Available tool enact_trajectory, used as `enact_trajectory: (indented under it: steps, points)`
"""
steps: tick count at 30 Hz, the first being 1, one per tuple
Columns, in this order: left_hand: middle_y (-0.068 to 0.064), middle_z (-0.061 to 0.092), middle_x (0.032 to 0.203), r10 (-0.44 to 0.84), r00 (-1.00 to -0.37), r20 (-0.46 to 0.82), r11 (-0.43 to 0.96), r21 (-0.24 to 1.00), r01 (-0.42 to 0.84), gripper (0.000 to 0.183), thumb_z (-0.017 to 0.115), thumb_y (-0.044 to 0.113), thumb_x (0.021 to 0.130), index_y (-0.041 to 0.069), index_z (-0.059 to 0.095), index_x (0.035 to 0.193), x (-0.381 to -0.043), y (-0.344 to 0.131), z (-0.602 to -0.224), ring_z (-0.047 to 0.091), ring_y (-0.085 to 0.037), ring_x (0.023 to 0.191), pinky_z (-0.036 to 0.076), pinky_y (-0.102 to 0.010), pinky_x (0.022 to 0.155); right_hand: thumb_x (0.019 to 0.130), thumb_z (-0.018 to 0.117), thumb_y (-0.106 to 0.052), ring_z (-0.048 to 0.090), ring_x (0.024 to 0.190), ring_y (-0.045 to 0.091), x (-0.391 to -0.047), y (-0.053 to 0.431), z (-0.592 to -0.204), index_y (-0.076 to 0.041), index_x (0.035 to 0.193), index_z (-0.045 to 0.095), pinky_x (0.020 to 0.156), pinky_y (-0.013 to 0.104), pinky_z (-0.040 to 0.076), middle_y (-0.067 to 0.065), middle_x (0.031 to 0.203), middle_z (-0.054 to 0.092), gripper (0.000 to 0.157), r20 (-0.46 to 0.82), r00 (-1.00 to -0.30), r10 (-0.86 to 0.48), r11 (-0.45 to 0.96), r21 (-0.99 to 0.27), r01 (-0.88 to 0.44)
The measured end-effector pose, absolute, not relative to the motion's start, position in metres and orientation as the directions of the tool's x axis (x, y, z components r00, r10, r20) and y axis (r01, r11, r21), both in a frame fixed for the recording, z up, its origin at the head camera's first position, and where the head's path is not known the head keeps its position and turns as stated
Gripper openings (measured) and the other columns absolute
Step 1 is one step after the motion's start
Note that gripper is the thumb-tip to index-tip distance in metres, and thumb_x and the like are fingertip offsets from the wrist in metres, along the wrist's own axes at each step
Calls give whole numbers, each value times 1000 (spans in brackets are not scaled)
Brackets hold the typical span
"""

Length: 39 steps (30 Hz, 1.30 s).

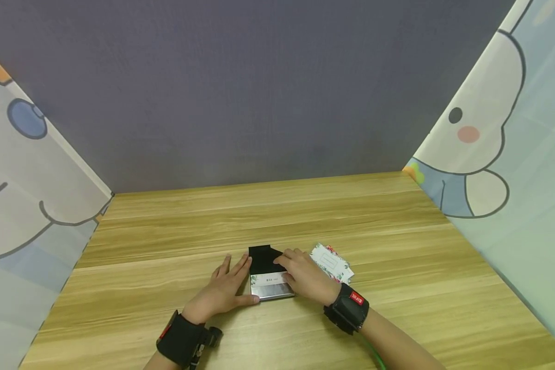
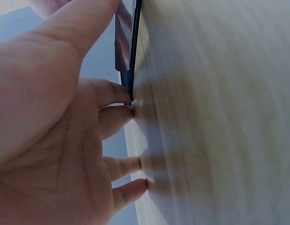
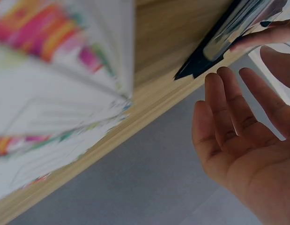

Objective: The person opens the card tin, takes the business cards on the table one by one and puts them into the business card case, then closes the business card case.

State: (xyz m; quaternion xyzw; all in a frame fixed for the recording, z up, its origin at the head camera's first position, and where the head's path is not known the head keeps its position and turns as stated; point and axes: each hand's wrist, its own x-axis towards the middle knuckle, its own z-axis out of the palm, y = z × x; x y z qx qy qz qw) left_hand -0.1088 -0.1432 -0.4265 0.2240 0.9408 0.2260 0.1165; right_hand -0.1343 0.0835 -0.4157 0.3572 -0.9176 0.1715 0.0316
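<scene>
In the head view a card case (image 1: 273,292) lies open on the table, its silvery body toward me and its black flap (image 1: 261,258) folded away. A white printed card (image 1: 267,279) lies across the case's middle. My left hand (image 1: 219,294) rests on its left, fingers spread straight, thumb at the lower left corner and a fingertip by the flap's edge. My right hand (image 1: 307,275) lies over the case's right side, fingertips at the flap and thumb by the card. Those fingers look loosely bent in the right wrist view, with nothing gripped.
Just right of the case, partly behind my right hand, lies a small fanned pile of floral cards (image 1: 330,262). The wood-grain table (image 1: 166,231) meets a grey panel (image 1: 259,103) at the back. Cartoon-printed sheets (image 1: 481,128) flank it on both sides.
</scene>
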Motion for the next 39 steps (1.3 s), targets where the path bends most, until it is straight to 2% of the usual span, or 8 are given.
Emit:
enact_trajectory:
  steps: [5, 10, 19, 28, 39]
  points:
    - [-18, 19, 151, 480, -870, -112, 792, 482, 375, 90, 61, 51, 78, 1, 23, 143, -109, -143, -426, 5, -52, 131, 20, -70, 100, 79, 64, -5, 53, 86, 17, -137, 95, -416, -6, 109, 63, 75, 37, 50, 5, 100, 62, 30, 228, -751, -619, 696, -284, -660]
    - [-18, 20, 151, 481, -871, -104, 787, 489, 376, 89, 62, 50, 78, 2, 24, 143, -108, -143, -427, 3, -51, 132, 19, -70, 100, 77, 68, -5, 55, 89, 22, -139, 109, -416, -3, 107, 64, 75, 39, 50, 8, 100, 63, 31, 251, -774, -582, 716, -293, -634]
    - [-18, 19, 151, 482, -870, -99, 783, 495, 377, 90, 61, 51, 78, 2, 24, 143, -109, -143, -428, 3, -51, 132, 18, -70, 100, 75, 70, -3, 56, 94, 28, -140, 130, -417, -2, 107, 63, 81, 48, 49, 12, 103, 62, 33, 216, -842, -494, 767, -347, -539]
    - [-17, 19, 151, 482, -870, -106, 783, 498, 373, 89, 61, 51, 79, 2, 23, 143, -109, -143, -428, 1, -51, 132, 17, -70, 101, 73, 71, 0, 55, 92, 30, -141, 146, -422, -1, 106, 63, 76, 48, 49, 13, 100, 63, 34, 247, -856, -454, 775, -366, -516]
    - [-18, 19, 151, 481, -870, -108, 782, 501, 370, 90, 61, 51, 78, 2, 23, 143, -109, -142, -428, 1, -51, 132, 16, -70, 101, 71, 74, -6, 52, 94, 32, -139, 161, -421, 2, 110, 60, 79, 49, 47, 16, 105, 59, 43, 224, -894, -389, 813, -373, -447]
